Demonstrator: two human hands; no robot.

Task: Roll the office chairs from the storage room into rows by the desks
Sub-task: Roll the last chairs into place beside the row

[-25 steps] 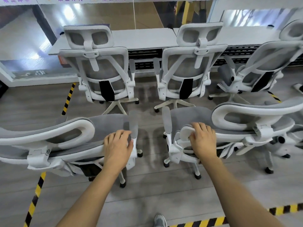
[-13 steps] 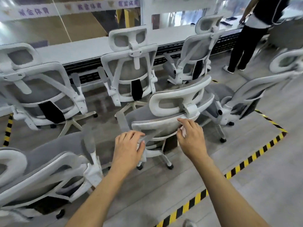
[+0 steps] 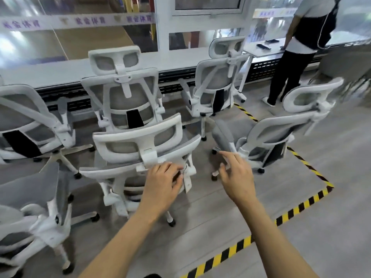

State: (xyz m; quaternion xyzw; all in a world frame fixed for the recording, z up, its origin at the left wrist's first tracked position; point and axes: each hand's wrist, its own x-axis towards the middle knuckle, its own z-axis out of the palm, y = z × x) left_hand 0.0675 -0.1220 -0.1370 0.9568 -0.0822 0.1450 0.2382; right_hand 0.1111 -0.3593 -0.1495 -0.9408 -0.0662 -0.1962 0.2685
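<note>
Your right hand (image 3: 235, 173) has left the centre chair's backrest (image 3: 140, 167), fingers spread; left hand (image 3: 162, 182) still curled on it: nearly placed.

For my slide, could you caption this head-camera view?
Left hand on a white mesh office chair; right hand open beside it, more chairs lined along the desk.

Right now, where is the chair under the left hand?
Head view, centre: the chair sits in the second row, directly behind a desk-row chair, left hand on its backrest.
</note>
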